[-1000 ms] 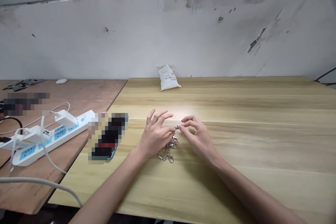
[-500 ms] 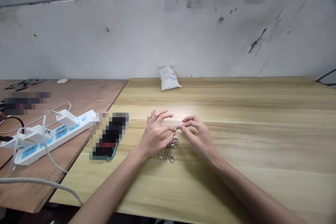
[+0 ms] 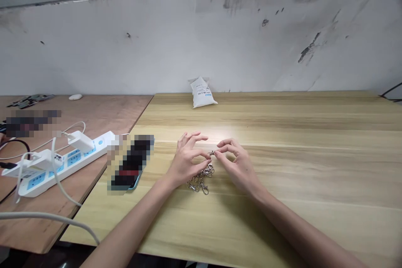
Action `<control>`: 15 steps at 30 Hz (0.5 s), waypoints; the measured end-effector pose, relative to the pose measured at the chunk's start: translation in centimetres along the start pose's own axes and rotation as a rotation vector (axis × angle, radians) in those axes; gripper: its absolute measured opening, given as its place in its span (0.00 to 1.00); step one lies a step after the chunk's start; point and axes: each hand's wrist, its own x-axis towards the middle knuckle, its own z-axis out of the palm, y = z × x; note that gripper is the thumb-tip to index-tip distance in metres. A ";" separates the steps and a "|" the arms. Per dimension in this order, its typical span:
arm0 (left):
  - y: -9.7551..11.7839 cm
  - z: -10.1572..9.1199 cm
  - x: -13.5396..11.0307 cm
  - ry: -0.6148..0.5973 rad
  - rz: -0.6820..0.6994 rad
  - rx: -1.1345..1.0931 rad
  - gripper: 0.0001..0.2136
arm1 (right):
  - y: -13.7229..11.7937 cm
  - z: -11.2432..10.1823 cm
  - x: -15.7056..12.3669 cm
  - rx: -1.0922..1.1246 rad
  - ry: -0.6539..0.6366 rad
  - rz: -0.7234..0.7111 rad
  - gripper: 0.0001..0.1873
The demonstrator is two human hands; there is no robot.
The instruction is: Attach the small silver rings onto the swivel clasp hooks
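Between my two hands is a small silver metal clasp (image 3: 212, 153), apparently a lobster clasp like those below. My left hand (image 3: 187, 160) pinches its left end with thumb and index finger, the other fingers raised and spread. My right hand (image 3: 235, 160) grips its right end between thumb and fingertips. Just beneath, a small pile of silver lobster clasps (image 3: 204, 187) with rings lies on the wooden table (image 3: 298, 176), partly hidden by my left hand. Fine details of the held clasp are too small to make out.
A white plastic packet (image 3: 203, 94) with a printed label lies at the back by the wall. To the left are a blurred-out phone (image 3: 135, 182) and, on a brown table (image 3: 109, 106), a white power strip (image 3: 73, 159) with plugs and cables (image 3: 59, 215).
Both hands stay almost in place around the held clasp; the left fingertips have shifted very slightly. The pile and other things look unchanged.
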 end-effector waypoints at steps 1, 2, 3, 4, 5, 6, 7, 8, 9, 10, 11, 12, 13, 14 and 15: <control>0.0 0.0 0.0 -0.002 0.000 -0.005 0.03 | 0.0 0.0 0.0 0.001 0.002 -0.003 0.10; 0.0 -0.1 0.0 -0.004 0.001 -0.010 0.03 | 0.1 0.0 0.0 0.001 0.002 -0.005 0.10; 0.0 -0.1 0.0 -0.006 0.002 -0.014 0.03 | 0.1 0.0 0.0 0.000 0.001 -0.007 0.10; 0.0 -0.1 0.0 -0.007 0.003 -0.017 0.03 | 0.1 0.1 0.0 -0.003 0.000 -0.008 0.10; 0.0 -0.1 0.0 -0.007 0.003 -0.019 0.03 | 0.1 0.1 0.0 -0.006 0.000 -0.010 0.10; 0.0 -0.1 0.0 -0.007 0.002 -0.019 0.03 | 0.2 0.1 0.0 -0.009 0.000 -0.012 0.10; 0.0 0.0 0.0 -0.008 -0.001 -0.018 0.03 | 0.2 0.1 0.0 -0.011 0.002 -0.016 0.10; 0.0 0.0 0.0 -0.009 -0.004 -0.015 0.03 | 0.2 0.1 0.0 -0.012 0.005 -0.019 0.10; 0.0 0.1 0.0 -0.011 -0.006 -0.010 0.03 | 0.2 0.2 0.0 -0.012 0.006 -0.021 0.10; 0.0 0.1 0.0 -0.013 -0.008 -0.003 0.04 | 0.3 0.2 0.0 -0.013 0.005 -0.021 0.10; -0.1 0.1 -0.1 -0.013 -0.011 0.006 0.04 | 0.3 0.2 -0.1 -0.013 0.003 -0.019 0.10; -0.1 0.2 -0.1 -0.012 -0.012 0.016 0.04 | 0.3 0.2 -0.1 -0.013 0.001 -0.016 0.10; -0.1 0.2 -0.1 -0.012 -0.013 0.028 0.04 | 0.3 0.2 -0.1 -0.014 0.000 -0.014 0.10; -0.1 0.2 -0.1 -0.010 -0.014 0.040 0.04 | 0.3 0.2 -0.1 -0.013 0.000 -0.012 0.10; -0.1 0.2 -0.1 -0.009 -0.015 0.052 0.04 | 0.4 0.2 -0.1 -0.013 0.000 -0.011 0.10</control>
